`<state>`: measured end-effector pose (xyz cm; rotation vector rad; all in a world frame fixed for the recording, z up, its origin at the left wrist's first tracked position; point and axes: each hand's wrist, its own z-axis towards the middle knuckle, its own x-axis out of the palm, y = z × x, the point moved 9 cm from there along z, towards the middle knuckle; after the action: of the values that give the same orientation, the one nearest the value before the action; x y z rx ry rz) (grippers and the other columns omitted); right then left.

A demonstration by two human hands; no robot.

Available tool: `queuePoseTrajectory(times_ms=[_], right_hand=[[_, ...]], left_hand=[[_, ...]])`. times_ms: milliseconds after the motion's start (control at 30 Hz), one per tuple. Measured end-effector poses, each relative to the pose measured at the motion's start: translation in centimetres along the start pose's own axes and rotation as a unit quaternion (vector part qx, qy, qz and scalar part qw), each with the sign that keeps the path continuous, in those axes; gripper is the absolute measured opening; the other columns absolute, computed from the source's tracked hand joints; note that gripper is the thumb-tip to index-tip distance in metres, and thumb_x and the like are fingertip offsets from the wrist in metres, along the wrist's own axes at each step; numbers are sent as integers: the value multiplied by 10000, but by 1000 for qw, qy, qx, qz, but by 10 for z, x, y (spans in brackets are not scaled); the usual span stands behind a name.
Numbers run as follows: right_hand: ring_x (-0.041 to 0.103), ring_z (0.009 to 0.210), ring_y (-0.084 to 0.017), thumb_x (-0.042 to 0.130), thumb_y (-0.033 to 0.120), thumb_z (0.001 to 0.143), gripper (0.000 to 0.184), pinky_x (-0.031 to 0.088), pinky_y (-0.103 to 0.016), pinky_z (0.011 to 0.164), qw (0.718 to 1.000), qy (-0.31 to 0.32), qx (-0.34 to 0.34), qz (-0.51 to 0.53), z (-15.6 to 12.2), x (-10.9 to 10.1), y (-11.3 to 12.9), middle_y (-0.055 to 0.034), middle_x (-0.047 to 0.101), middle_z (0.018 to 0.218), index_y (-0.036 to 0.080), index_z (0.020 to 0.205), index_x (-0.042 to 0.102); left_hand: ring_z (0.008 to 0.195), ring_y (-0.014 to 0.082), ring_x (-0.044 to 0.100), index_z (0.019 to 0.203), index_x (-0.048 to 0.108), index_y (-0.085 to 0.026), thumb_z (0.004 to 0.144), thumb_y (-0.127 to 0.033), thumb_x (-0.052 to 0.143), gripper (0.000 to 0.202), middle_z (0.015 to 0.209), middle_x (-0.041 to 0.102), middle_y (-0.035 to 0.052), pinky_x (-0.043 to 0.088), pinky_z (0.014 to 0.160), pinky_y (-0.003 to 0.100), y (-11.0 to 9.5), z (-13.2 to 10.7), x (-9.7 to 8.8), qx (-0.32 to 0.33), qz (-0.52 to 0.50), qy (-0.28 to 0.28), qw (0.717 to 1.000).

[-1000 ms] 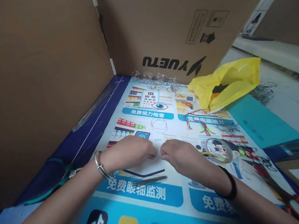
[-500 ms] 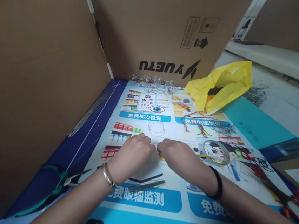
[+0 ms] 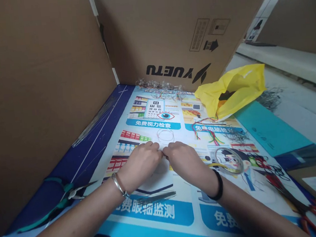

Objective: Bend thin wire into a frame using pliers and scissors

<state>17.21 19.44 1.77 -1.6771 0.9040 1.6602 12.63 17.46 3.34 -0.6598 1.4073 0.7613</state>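
My left hand (image 3: 142,163), a silver bangle at its wrist, is closed in a pinch over the printed sheet (image 3: 157,228). Fingertip to fingertip with it, my right hand (image 3: 188,160) is closed too, a black band round its wrist. Whatever the fingers pinch is too small or hidden to make out. Just beyond the hands lies a thin wire ring (image 3: 166,141). Nearer to me, a bunch of short thin metal strands (image 3: 157,197) rests on the sheet.
Green-handled pliers (image 3: 68,190) lie left; red-handled scissors (image 3: 294,198) right, near black loops (image 3: 279,172). A clear round roll (image 3: 229,160), coloured threads (image 3: 214,139), a yellow bag (image 3: 235,85) and tangled wire pieces (image 3: 160,85) lie farther back. Cardboard walls (image 3: 166,28) stand behind and left.
Both hands have shifted slightly away from me, and their fingertips have drawn closer together. The other things stay in place; the camera view has moved a little.
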Motion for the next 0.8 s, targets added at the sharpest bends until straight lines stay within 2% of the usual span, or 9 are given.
queuePoseTrajectory(times_ms=[267,500,567,667,800], right_hand=[[571,747,-164,430,109,842,175,356,-268,630,999,19,11,35,5,9,-4,-54,617,808,175,823,590],[580,844,-143,432,113,811,207,375,-231,705,992,3,8,125,8,11,-10,-37,651,876,190,863,616],[581,826,-133,445,113,784,212,384,-226,703,982,-15,18,185,8,12,-16,-22,657,866,195,859,625],[571,712,-120,474,122,733,180,399,-226,638,944,-38,51,325,8,18,-28,4,644,761,196,797,625],[547,611,-108,541,198,696,115,436,-225,559,842,-30,116,525,8,39,-40,20,596,680,189,786,612]], left_hand=[[723,193,533,754,593,-123,758,7,450,193,775,578,83,437,606,293,3,-1,4,-6,14,-9,1000],[670,171,549,772,606,-149,753,-25,452,198,762,574,60,411,552,262,19,0,7,-48,-28,-10,998],[630,160,545,778,615,-155,758,-41,445,206,740,573,53,392,531,254,24,1,8,-63,-43,-4,997],[599,143,538,740,628,-157,785,-90,432,212,709,580,44,384,540,244,33,3,11,-88,-100,14,991],[707,144,570,744,660,-180,796,-138,439,231,738,633,22,417,651,244,45,5,15,-116,-251,-12,961]])
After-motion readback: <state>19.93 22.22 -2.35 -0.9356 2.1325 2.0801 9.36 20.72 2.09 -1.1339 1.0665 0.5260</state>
